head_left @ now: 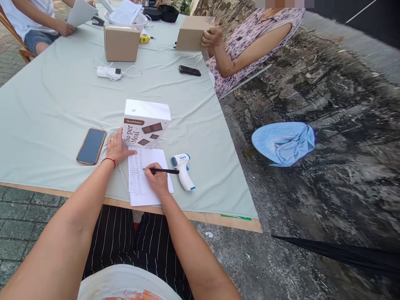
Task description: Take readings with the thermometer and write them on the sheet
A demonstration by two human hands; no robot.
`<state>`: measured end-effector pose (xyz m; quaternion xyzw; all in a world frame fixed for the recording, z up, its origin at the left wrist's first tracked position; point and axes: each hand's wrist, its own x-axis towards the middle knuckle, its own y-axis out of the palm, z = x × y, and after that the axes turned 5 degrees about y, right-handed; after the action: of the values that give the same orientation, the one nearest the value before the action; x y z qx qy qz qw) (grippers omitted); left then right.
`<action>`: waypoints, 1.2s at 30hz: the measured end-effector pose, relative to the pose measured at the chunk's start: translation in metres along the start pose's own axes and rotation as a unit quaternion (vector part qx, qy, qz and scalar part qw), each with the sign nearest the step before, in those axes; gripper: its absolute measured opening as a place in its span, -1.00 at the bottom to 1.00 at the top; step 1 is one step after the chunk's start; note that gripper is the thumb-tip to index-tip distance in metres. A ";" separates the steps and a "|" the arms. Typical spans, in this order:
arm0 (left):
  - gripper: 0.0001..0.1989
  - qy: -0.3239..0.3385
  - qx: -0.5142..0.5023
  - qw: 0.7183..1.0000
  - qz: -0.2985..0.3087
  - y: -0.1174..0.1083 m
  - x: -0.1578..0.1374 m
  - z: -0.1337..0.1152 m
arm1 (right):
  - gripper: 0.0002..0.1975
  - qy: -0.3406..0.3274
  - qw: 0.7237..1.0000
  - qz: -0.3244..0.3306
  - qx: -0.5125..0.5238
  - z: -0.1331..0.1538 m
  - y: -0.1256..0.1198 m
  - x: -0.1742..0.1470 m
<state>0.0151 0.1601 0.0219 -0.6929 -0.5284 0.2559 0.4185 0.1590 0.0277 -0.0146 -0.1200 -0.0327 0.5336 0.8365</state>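
Near the front edge of the worktop [56, 112], the left hand [116, 148] touches printed sheets [142, 183]; the right hand [158, 180] holds a black pen [170, 171].

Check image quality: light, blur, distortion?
Head view: soft daylight, no hard shadows on the tablecloth; head view: lettering on white box legible, text on paper unreadable; head view: stone surface looks stretched and soft toward the right edge.

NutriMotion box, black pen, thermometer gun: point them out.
NutriMotion box [146, 130]: head view, on its printed front panel.
Black pen [168, 170]: head view, on the barrel.
Thermometer gun [184, 173]: head view, on the white handle's upper part.
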 end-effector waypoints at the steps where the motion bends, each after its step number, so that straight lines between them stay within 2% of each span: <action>1: 0.20 -0.001 0.000 1.000 0.000 0.000 0.000 0.000 | -0.87 0.000 1.000 -0.003 0.001 0.000 0.000 0.000; 5: 0.19 0.001 -0.002 1.000 -0.003 0.000 0.000 -0.001 | -0.89 0.001 1.000 -0.025 0.004 -0.002 0.000 0.000; 10: 0.15 0.006 -0.003 1.000 -0.008 0.002 0.000 0.002 | -0.90 0.000 1.000 -0.023 -0.004 -0.002 0.000 -0.001; 15: -0.18 0.006 -0.028 0.999 -0.031 0.003 0.002 0.006 | -0.90 -0.004 1.000 -0.019 -0.017 -0.004 0.000 0.001; 18: -0.26 -0.001 -0.035 0.999 -0.038 0.003 0.001 0.005 | -0.87 -0.030 0.998 -0.047 -0.009 -0.005 0.000 -0.001; 23: -0.21 0.002 -0.024 0.999 -0.029 0.002 0.000 0.004 | -0.73 -0.075 0.990 -0.120 0.027 0.000 -0.006 0.000; 27: -0.14 0.010 -0.012 1.000 -0.015 0.003 0.000 0.006 | -0.78 -0.091 0.979 -0.163 0.076 0.005 -0.006 0.023; 29: -0.12 0.007 -0.005 1.000 -0.013 0.004 0.001 0.007 | -0.81 -0.095 0.981 -0.148 0.087 0.004 -0.003 0.040; 33: -0.09 0.002 -0.009 1.000 -0.007 0.005 0.001 0.009 | -0.81 -0.098 0.989 -0.076 0.083 0.000 0.010 0.062; 36: -0.05 0.014 -0.036 0.999 -0.038 0.006 0.001 0.013 | -0.80 -0.112 0.984 -0.074 0.120 0.003 0.018 0.064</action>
<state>0.0080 0.1640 0.0103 -0.6906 -0.5568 0.2112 0.4104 0.1697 0.0933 -0.0211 0.0445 -0.0710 0.4808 0.8728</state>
